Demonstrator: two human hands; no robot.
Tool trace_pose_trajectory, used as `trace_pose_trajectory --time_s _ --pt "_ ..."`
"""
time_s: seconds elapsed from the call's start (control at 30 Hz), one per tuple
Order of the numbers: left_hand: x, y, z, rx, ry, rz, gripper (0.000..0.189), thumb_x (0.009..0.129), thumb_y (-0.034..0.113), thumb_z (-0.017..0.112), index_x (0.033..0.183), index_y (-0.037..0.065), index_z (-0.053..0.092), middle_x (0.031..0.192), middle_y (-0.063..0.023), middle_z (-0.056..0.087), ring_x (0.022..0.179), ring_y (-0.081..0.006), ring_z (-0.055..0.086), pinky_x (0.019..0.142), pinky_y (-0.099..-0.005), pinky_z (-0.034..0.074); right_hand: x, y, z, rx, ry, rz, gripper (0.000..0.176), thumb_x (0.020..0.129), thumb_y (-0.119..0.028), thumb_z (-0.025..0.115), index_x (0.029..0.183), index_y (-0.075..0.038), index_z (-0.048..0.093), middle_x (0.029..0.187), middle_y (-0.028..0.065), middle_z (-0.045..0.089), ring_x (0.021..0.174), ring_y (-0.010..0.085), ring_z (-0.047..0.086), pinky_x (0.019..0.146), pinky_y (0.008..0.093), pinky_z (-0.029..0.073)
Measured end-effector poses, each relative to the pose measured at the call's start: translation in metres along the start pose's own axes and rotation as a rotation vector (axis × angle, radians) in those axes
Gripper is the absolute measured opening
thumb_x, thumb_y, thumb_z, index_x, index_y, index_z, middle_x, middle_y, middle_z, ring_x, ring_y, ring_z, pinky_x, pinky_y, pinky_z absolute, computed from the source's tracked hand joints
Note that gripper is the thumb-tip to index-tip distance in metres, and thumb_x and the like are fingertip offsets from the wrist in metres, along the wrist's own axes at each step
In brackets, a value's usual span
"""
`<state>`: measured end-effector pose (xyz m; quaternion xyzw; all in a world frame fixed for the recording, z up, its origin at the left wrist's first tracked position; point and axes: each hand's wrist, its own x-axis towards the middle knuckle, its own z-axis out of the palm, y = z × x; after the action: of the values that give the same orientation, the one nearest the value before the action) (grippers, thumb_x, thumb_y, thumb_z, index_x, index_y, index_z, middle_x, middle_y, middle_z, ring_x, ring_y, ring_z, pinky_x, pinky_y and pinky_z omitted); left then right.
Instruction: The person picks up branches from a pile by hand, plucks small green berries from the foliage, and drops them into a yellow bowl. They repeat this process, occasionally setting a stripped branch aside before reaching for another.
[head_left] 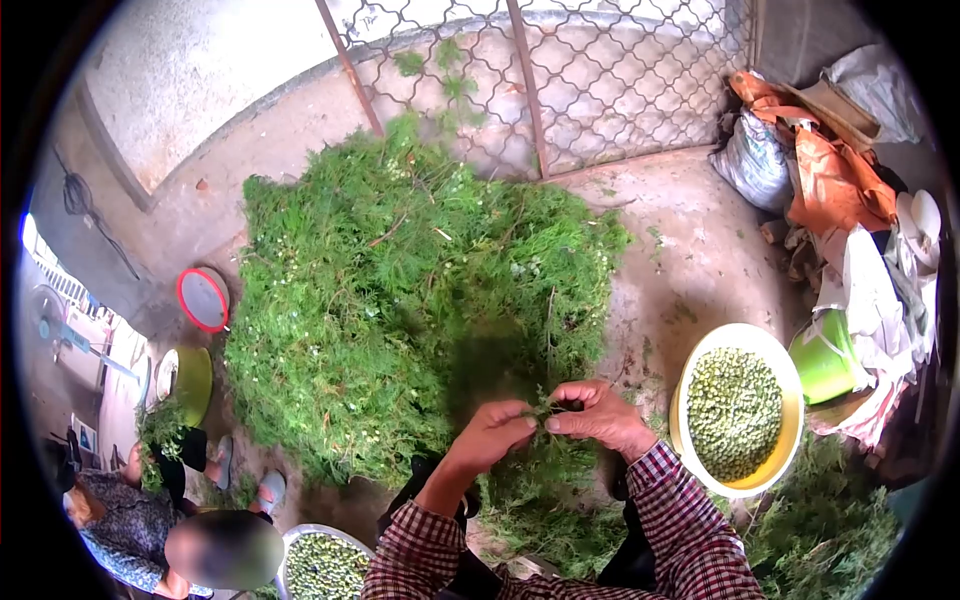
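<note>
Both my hands meet at the lower middle, over the near edge of a large heap of feathery green branches (400, 260). My left hand (492, 434) pinches a small green sprig (543, 408) from its left side. On the other side of the sprig, my right hand (603, 420) has thumb and fingers closed on it. To the right stands a yellow basin (680, 400) holding many small round green fruits (733, 412).
Another person (130, 525) sits at the lower left, holding greenery (160, 430). Near them are a basin of green fruits (325, 568), a green bucket (195, 385) and a red-rimmed basin (204, 299). Sacks (755, 165) and a lime bucket (825, 357) lie right; a metal lattice (630, 80) stands behind.
</note>
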<state>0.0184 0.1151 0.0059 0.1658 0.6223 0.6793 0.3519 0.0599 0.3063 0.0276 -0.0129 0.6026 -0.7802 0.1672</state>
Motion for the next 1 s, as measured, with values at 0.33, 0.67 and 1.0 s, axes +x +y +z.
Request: trace_pose_trajectory --time_s 0.33,0.67,1.0 --pt "-0.009 0.002 0.0 -0.361 -0.186 -0.078 0.014 0.084 0.013 0.053 0.073 0.004 0.053 0.055 0.0065 0.037 0.047 -0.0037 0.03 0.043 -0.0198 0.023 -0.001 0.015 -0.001 0.343 -0.209 0.115 0.014 0.076 -0.007 0.065 0.088 -0.003 0.059 0.066 0.0001 0.054 0.051 0.0065 0.042 0.045 0.0192 0.031" --pt "-0.015 0.004 -0.003 -0.383 -0.154 -0.041 0.013 0.08 0.009 0.053 0.083 0.0 0.062 0.053 0.0052 0.043 0.044 -0.0032 0.032 0.041 -0.0194 0.023 -0.002 0.028 0.004 0.604 -0.3 0.036 0.024 0.075 -0.014 0.063 0.094 -0.001 0.055 0.073 0.009 0.056 0.051 0.0116 0.042 0.043 0.021 0.03" --pt "-0.009 -0.007 -0.007 0.044 -0.063 -0.113 0.018 0.083 0.011 0.052 0.092 0.001 0.064 0.069 0.0022 0.057 0.057 -0.0035 0.046 0.051 -0.0188 0.037 0.004 0.005 -0.016 0.365 -0.104 -0.113 0.02 0.079 -0.013 0.062 0.098 -0.006 0.056 0.078 0.003 0.058 0.055 0.0072 0.045 0.043 0.0164 0.036"
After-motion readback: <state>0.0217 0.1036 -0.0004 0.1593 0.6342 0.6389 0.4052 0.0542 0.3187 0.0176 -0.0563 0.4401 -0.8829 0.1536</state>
